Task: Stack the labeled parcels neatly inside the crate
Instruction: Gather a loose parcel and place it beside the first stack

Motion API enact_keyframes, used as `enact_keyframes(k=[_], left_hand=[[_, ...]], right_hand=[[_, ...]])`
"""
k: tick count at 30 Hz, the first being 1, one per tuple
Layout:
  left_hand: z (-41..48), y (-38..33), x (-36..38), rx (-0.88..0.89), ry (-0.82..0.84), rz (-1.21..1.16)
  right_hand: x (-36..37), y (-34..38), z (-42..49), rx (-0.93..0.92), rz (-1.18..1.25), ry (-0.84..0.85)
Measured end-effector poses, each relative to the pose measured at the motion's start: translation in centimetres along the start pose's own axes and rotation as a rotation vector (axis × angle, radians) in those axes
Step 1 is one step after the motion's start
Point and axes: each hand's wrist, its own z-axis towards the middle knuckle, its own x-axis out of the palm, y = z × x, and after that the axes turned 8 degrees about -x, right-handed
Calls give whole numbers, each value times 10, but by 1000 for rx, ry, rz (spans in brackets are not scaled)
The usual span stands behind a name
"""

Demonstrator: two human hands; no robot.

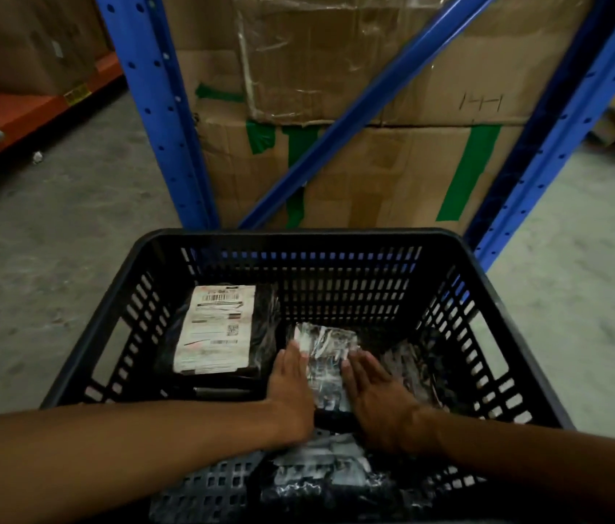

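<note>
1. head view, container: black slatted plastic crate (461,308), open top, standing on a grey concrete floor (52,259); both forearms reach in over its near rim.
2. head view, parcel a: black parcel with white shipping label (215,329), lying flat in the far-left part of the crate, label up, barcode end toward the far wall.
3. head view, parcel b: glossy black parcel (326,366), lying at the crate's middle, just right of parcel a; its wrap throws bright reflections, and no label can be read on it.
4. head view, parcel c: another dark glossy parcel (321,474) at the near edge of the crate, partly under the forearms; blurred.
5. head view, dark wrapped item (408,366) right of parcel b; shape unclear.
6. head view, left hand (291,387): laid flat along the left edge of parcel b, fingers straight and together, touching the wrap, not curled around it.
7. head view, right hand (378,391): laid flat on the right side of parcel b, fingers extended and slightly spread, pressing on top, not gripping.
8. head view, surroundings: blue steel rack (154,107) behind the crate, holding stacked cardboard boxes (374,164) with green tape strips; orange shelf beam (33,111) at far left.
</note>
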Motion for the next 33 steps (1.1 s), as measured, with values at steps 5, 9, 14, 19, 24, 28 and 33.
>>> enact_keyframes(k=[5,9,14,19,24,28,33], left_hand=[[11,-18,30,-72,-144,-43],[13,-17,31,1,-211,23],[7,0,24,68,-247,-30],[-8,36,-20,134,-191,-412],[-11,95,-91,184,-310,-869],[-25,123,-112,320,-316,-1042],[-23,132,-111,275,-245,-1541]], right_hand=[[12,3,3,46,-16,1],[16,-3,5,39,-8,-26],[8,-8,6,37,57,-8],[-31,-17,2,130,268,-106],[-90,-59,-23,136,646,-309],[-134,-80,-57,121,1072,-289],[-164,-83,-73,210,1551,-393]])
